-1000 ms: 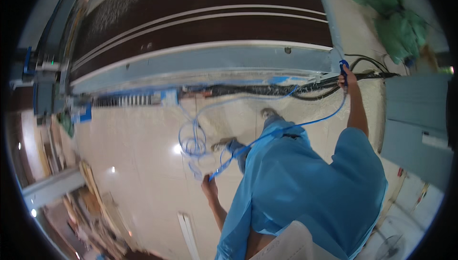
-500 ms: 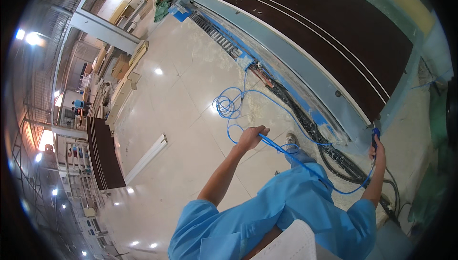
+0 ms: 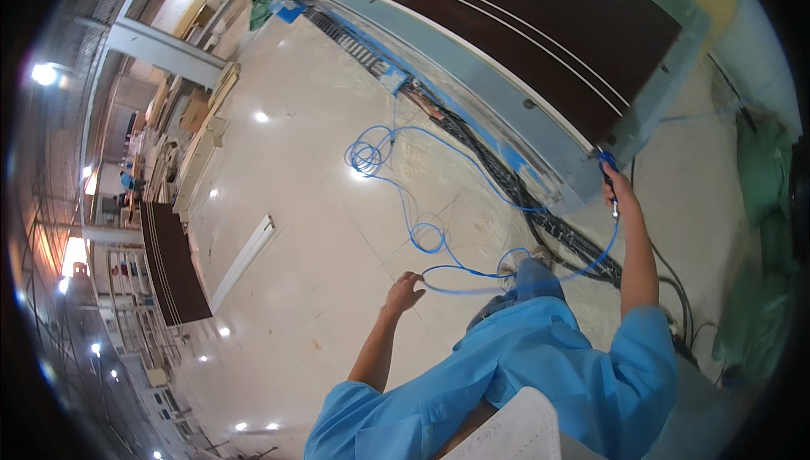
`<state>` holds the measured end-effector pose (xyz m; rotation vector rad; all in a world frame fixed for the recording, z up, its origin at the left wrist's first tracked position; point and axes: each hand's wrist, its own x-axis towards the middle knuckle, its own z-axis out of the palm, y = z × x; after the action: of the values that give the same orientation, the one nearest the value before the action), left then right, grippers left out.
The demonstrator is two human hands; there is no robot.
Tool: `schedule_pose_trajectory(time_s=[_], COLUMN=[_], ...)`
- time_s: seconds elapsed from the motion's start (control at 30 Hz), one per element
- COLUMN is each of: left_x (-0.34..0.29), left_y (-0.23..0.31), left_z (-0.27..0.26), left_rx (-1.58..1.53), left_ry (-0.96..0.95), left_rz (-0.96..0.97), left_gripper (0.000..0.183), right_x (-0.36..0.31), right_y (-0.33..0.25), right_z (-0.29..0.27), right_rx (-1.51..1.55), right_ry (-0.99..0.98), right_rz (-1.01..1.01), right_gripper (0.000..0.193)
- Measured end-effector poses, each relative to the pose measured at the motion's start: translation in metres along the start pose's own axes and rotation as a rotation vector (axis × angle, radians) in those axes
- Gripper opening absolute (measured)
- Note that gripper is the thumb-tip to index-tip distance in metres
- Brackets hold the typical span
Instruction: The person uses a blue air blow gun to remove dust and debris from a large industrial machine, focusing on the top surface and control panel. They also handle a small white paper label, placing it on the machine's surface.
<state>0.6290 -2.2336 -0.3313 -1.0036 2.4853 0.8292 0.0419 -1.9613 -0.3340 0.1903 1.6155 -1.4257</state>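
Note:
My right hand (image 3: 619, 186) is closed round a blue air blow gun (image 3: 609, 159), its tip close to the near corner of a dark brown panel (image 3: 523, 21) with two pale lines. A blue air hose (image 3: 613, 241) runs from the gun's lower end, sags past my legs and loops toward my left hand. The left hand (image 3: 407, 293) is held out over the floor with its fingers loosely apart, a bend of the hose right at the fingertips. More of the hose lies on the floor in a tangled coil (image 3: 368, 156).
The panel rests on a grey-blue machine bed (image 3: 472, 68). Black cables (image 3: 489, 169) run along its foot. A white strip (image 3: 243, 262) and another brown panel (image 3: 175, 262) are at the left. Green cloth (image 3: 764, 173) hangs at the right.
My left hand has let go of the gathered hose and moved down and left; the hose has dropped into loose loops. My right hand has moved forward with the blow gun along the panel's corner.

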Motion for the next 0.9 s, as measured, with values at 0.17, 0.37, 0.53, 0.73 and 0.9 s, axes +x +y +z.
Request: schedule_pose_trajectory(time_s=[0.17, 0.37, 0.53, 0.73, 0.9], left_x=[0.032, 0.147, 0.259, 0.393, 0.414], left_y=[0.050, 0.238, 0.411, 0.529, 0.547], left_z=[-0.021, -0.054, -0.055, -0.032, -0.008], left_rx=[-0.069, -0.157, -0.179, 0.146, 0.302], left_ry=[0.065, 0.238, 0.267, 0.428, 0.447], left_rz=[-0.014, 0.413, 0.695, 0.634, 0.495], left_gripper=[0.039, 0.039, 0.038, 0.052, 0.059], right_x=[-0.022, -0.047, 0.001, 0.160, 0.264], right_y=[0.007, -0.006, -0.069, -0.209, -0.311], right_z=[-0.024, -0.088, -0.166, -0.256, -0.311], right_rx=[0.051, 0.182, 0.328, 0.724, 0.808], right_ry=[-0.095, -0.110, -0.004, 0.226, 0.289], right_rz=[-0.042, -0.027, -0.082, -0.361, -0.338], right_gripper=[0.049, 0.049, 0.047, 0.048, 0.039])
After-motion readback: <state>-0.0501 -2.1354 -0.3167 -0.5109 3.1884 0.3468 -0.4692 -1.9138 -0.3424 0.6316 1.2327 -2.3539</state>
